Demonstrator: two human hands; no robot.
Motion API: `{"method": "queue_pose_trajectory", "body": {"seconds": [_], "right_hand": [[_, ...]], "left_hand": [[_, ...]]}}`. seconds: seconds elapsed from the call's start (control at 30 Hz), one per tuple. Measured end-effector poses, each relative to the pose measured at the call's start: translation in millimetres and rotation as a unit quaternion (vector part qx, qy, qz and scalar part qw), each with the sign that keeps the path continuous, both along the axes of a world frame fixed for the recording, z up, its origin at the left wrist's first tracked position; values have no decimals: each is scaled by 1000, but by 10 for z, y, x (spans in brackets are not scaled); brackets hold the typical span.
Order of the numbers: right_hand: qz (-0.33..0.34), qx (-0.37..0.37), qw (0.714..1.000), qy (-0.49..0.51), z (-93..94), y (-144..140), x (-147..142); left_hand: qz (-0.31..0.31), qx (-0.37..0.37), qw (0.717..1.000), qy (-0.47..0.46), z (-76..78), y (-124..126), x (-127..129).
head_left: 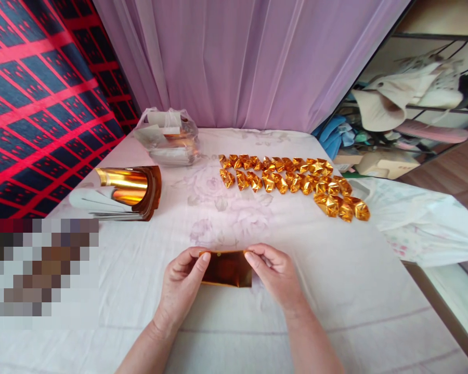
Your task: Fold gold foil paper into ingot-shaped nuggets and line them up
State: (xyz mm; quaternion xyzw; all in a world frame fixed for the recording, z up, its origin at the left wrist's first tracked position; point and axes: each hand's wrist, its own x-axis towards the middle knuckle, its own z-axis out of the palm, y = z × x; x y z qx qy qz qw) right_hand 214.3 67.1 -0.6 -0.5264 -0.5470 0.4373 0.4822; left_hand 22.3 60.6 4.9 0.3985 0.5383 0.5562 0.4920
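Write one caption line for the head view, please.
Both hands, left hand and right hand, hold a gold foil sheet before rows of folded gold pieces.

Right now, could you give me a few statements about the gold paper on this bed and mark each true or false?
1. Both hands hold one gold sheet, the left hand at its left end and the right hand at its right. True.
2. The folded gold pieces lie heaped in a bowl. False: they lie in rows on the white cloth.
3. A curled stack of gold sheets lies to the left. True.
4. The plastic bag sits beside the right hand. False: it is at the far left, by the curtain.
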Motion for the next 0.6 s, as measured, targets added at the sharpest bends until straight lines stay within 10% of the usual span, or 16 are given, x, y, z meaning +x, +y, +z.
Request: {"method": "queue_pose_trajectory", "body": {"seconds": [0.6], "right_hand": [[-4, 17, 1000, -5, 33, -5, -6]], "left_hand": [[-3, 8, 1000, -12, -28, -7, -5]]}}
